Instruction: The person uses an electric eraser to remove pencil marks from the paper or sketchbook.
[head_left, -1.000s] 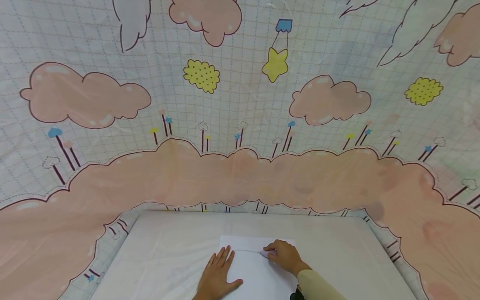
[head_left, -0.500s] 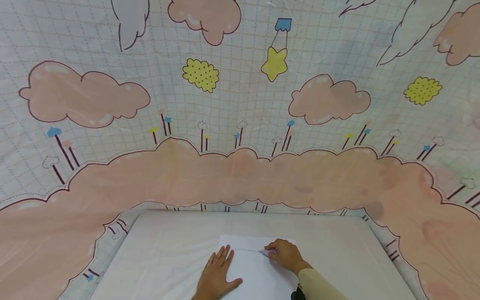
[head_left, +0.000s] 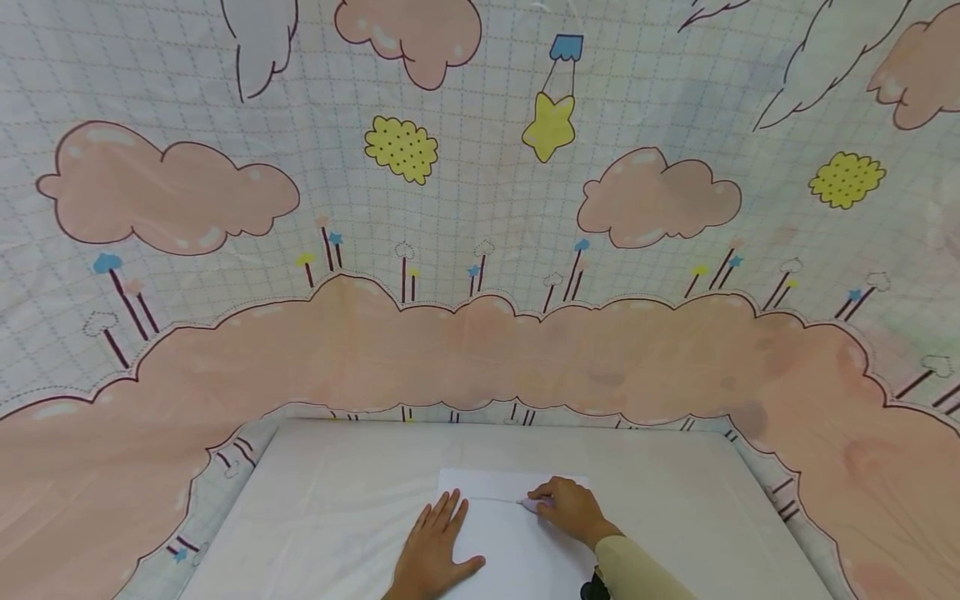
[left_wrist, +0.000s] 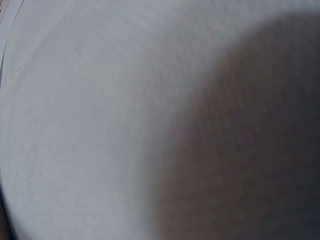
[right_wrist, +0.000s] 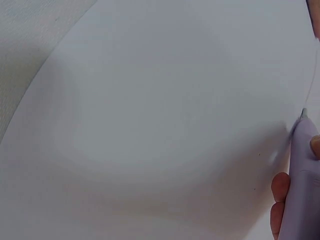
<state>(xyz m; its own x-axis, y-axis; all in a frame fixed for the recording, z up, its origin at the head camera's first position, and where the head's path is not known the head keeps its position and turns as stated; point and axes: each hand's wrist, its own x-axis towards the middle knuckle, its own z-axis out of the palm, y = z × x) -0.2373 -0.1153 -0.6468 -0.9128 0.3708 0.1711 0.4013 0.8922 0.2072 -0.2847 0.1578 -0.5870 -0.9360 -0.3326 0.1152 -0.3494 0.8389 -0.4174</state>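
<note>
A white sheet of paper (head_left: 517,542) lies on the table, with a thin line, perhaps a slit, running across its upper part. My left hand (head_left: 435,546) rests flat on the sheet's left side, fingers spread and thumb out. On the other side, my right hand (head_left: 573,510) grips a lavender utility knife (right_wrist: 305,170). Its small metal tip touches the paper at the right end of the line, as the right wrist view shows. Two fingertips (right_wrist: 280,187) curl round the knife's body. A blurred dark shape fills much of the left wrist view.
A pale cloth covers the table (head_left: 337,475) around the sheet. Behind and beside it hangs a curtain (head_left: 480,350) printed with clouds and stars. A small black object (head_left: 595,587) sits by the right wrist, under the sleeve (head_left: 637,571).
</note>
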